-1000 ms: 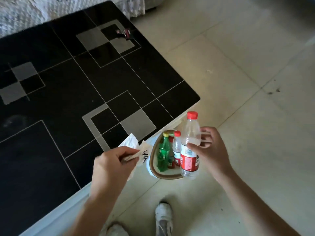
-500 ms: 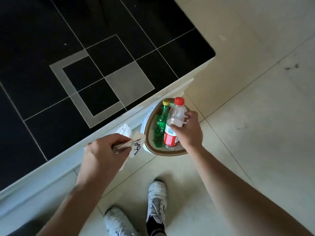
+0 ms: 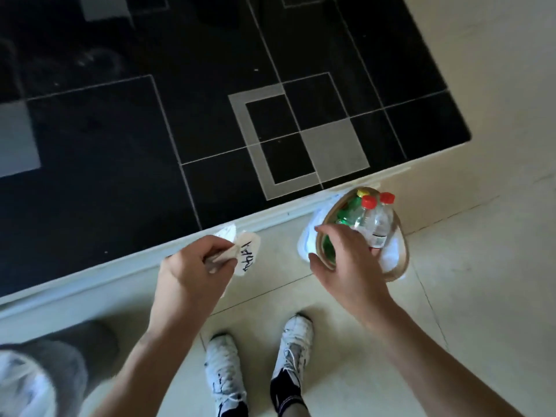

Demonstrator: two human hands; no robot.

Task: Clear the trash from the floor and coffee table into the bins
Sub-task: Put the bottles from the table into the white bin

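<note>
At the right of the frame, just off the table's (image 3: pixel 210 130) near corner, we are looking down into a small round bin (image 3: pixel 401 260) lined with a white bag. Two clear bottles with red caps (image 3: pixel 377 227) and a green bottle with a yellow cap (image 3: pixel 346 216) are standing in it, necks up and leaning toward the table edge, so we are judging the bottle part of the job as done here.

Our right hand (image 3: pixel 346 263) is hovering over the near rim of the bin, fingers relaxed and slightly spread, gripping nothing.

Our left hand (image 3: pixel 192 272), at the centre of the frame, is pinching a bunch of crumpled white paper scraps (image 3: pixel 245 251), one bearing black handwriting, between thumb and fingers. They are hanging above the floor (image 3: pixel 481 326) beside the table edge, well apart from the bin, so they are remaining to be dropped.

In the lower left corner a grey bin (image 3: pixel 60 353) with a white liner is showing, blurred; we are guessing the paper belongs there, but we cannot tell. The visible stretch of the black table is showing no trash, though its far part is lying outside the frame.
</note>
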